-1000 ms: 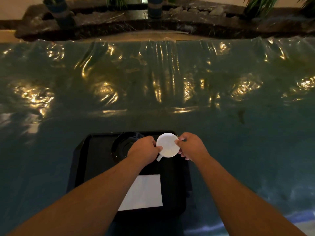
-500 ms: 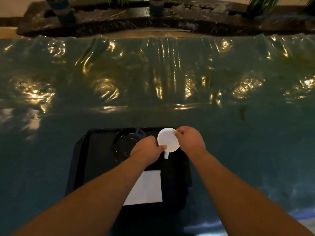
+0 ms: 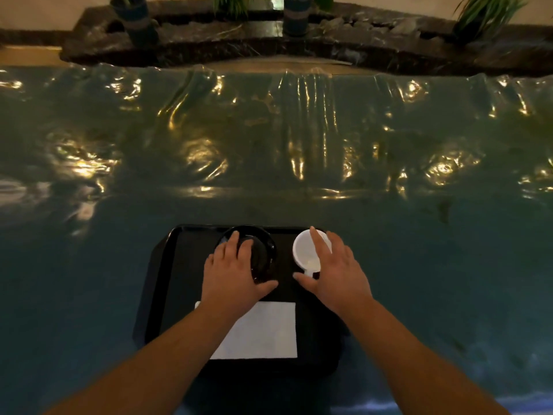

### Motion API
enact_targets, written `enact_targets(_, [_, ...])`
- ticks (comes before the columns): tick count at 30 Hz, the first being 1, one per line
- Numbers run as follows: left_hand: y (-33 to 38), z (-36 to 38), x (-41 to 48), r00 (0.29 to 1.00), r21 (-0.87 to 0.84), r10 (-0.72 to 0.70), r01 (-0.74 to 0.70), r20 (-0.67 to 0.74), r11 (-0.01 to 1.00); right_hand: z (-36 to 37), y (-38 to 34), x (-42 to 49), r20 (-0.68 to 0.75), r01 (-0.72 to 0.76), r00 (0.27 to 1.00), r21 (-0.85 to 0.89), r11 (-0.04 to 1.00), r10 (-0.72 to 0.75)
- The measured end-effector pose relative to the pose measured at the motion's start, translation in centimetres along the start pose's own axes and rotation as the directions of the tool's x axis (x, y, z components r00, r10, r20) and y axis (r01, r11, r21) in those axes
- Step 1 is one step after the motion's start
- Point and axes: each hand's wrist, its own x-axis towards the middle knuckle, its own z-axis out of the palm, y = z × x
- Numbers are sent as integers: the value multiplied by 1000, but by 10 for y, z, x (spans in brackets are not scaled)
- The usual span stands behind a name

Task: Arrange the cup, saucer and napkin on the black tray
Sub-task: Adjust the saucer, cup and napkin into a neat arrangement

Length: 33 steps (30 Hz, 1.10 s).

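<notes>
Dim table under a wrinkled glossy teal cover (image 3: 299,163). On the black tray (image 3: 161,295) — napkin (image 3: 263,330) at near edge, black saucer (image 3: 263,250) and white cup (image 3: 305,253) along far edge. Left hand (image 3: 233,274) spread flat over saucer, right hand (image 3: 335,271) open beside cup — neither gripping. Best to lift the cup by its handle, then lower it centred on the saucer.

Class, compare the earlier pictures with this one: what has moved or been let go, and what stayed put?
Both hands let go of the white cup; it now sits on the black tray. The left hand moved onto the black saucer; the right hand spreads open over the cup. The napkin stayed.
</notes>
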Motion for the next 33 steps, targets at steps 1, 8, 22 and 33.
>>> enact_targets(1, [-6,0,0,998,22,-35,33,53,999,1,-2,1,4,2,1000,-17,1000,-1])
enact_targets(8, [-28,0,3,987,-61,-106,114,118,992,-7,-13,22,31,-85,996,-34,996,86])
enact_targets(22, [-38,-20,11,983,-16,-58,62,177,998,-9,-52,44,75,-94,992,-44,995,97])
enact_targets(33, [-58,-29,14,981,-10,-28,30,192,1000,-1,-77,56,92,-101,990,-51,994,105])
